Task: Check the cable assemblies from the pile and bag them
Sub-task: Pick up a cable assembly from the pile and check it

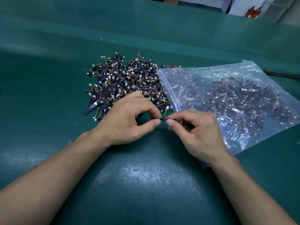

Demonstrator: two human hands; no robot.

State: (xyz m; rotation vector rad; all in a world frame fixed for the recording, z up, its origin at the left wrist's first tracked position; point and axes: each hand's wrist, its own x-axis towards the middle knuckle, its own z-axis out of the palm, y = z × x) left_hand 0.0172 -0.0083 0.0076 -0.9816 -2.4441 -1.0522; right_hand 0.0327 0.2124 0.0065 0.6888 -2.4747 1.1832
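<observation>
One assembly (159, 118) is pinched at either end by the left grip (129, 117) and the right grip (199, 127), both clamped on it, over the near middle of the bench (146, 184). A large pile (126, 83) is left unchecked just beyond them. The bag (227, 98), laid at the right with its mouth against the pile, is already well filled; perhaps half is judged done.

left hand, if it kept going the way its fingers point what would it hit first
Probably the right hand: the left hand points at its thumb, both pinching one cable assembly between them.
</observation>
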